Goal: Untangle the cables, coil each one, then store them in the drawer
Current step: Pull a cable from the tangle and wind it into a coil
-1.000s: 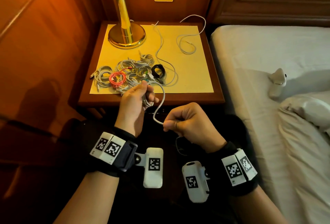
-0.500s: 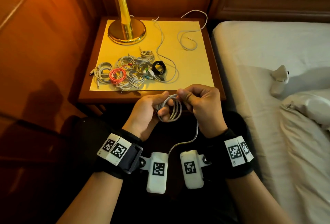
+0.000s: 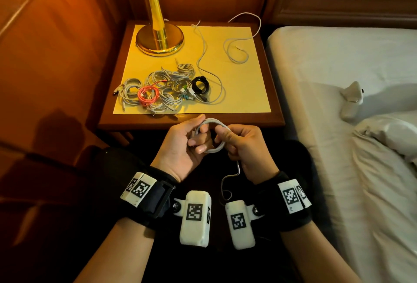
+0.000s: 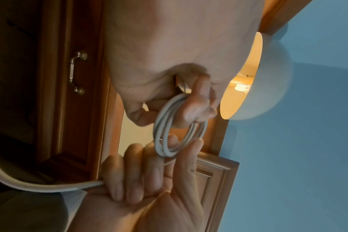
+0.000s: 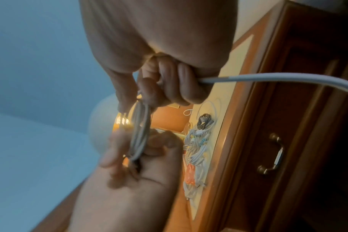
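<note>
A white cable coil (image 3: 212, 135) (image 4: 177, 130) (image 5: 140, 131) hangs in front of the nightstand's front edge, held between both hands. My left hand (image 3: 187, 142) grips its left side with curled fingers. My right hand (image 3: 239, 145) pinches the right side, and the loose cable tail (image 3: 228, 183) (image 5: 268, 78) runs out under its curled fingers towards my wrists. A pile of coiled cables (image 3: 162, 91), white with a pink coil (image 3: 147, 95) and a black coil (image 3: 200, 84), lies on the yellow mat. The closed drawer with a brass handle (image 5: 272, 155) (image 4: 75, 72) sits below the top.
A brass lamp base (image 3: 159, 39) stands at the back left of the nightstand (image 3: 277, 120). Two loose white cables (image 3: 237, 48) trail across the back right of the mat. A bed (image 3: 338, 79) lies to the right, a wooden wall panel to the left.
The right hand brought the loose cable up to the left hand, forming loops. The coil has grown and the hanging tail has shortened. Both hands stay close together below the nightstand edge.
</note>
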A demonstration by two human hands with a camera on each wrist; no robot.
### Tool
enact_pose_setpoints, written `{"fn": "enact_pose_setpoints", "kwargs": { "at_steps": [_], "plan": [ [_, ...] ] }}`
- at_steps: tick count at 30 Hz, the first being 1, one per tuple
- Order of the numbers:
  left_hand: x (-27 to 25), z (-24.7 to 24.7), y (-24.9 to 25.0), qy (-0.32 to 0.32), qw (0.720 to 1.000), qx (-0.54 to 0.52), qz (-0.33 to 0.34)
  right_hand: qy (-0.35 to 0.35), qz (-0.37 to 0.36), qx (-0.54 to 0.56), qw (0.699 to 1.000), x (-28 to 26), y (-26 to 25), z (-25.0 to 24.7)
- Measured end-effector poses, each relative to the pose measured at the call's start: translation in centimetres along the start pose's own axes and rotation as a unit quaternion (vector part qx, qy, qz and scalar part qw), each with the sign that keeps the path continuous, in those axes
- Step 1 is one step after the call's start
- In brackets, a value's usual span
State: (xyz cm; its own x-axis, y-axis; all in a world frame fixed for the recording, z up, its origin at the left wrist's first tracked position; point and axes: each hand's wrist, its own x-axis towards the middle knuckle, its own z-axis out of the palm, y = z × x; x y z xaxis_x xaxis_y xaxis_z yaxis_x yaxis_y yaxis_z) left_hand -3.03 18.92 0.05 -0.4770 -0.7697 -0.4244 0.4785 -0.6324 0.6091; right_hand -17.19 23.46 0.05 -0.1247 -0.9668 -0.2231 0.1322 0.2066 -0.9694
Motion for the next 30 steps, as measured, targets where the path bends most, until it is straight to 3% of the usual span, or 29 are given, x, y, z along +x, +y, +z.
{"fn": "enact_pose_setpoints", "kwargs": {
  "at_steps": [3, 8, 12, 19, 24, 30],
  "plan": [
    [0.0, -0.1, -0.4, 0.003, 1.0, -0.003, -0.004, -0.007, 0.015, 0.022, 1.0, 0.1, 0.1, -0.4],
    [-0.5, 0.2, -0.3, -0.01, 0.995, 0.097, -0.012, 0.008, 0.011, 0.006, 1.0, -0.1, 0.3, -0.4],
    [-0.7, 0.5, 0.5, 0.006, 0.993, 0.116, 0.022, 0.001, 0.022, 0.019, 1.0, 0.0, 0.7, -0.1],
    [-0.9, -1.1, 3.5, 0.071, 0.99, -0.04, 0.119, 0.027, 0.025, 0.025, 0.999, 0.6, 1.9, -1.6],
    [-0.8, -2.4, 4.4, 0.101, 0.979, -0.085, 0.158, 0.056, 0.008, 0.065, 0.996, 0.2, 3.5, -2.7],
    [-0.2, -1.6, 3.7, 0.129, 0.97, -0.085, 0.188, 0.162, 0.006, -0.075, 0.984, 0.7, 2.9, -2.4]
  ]
}}
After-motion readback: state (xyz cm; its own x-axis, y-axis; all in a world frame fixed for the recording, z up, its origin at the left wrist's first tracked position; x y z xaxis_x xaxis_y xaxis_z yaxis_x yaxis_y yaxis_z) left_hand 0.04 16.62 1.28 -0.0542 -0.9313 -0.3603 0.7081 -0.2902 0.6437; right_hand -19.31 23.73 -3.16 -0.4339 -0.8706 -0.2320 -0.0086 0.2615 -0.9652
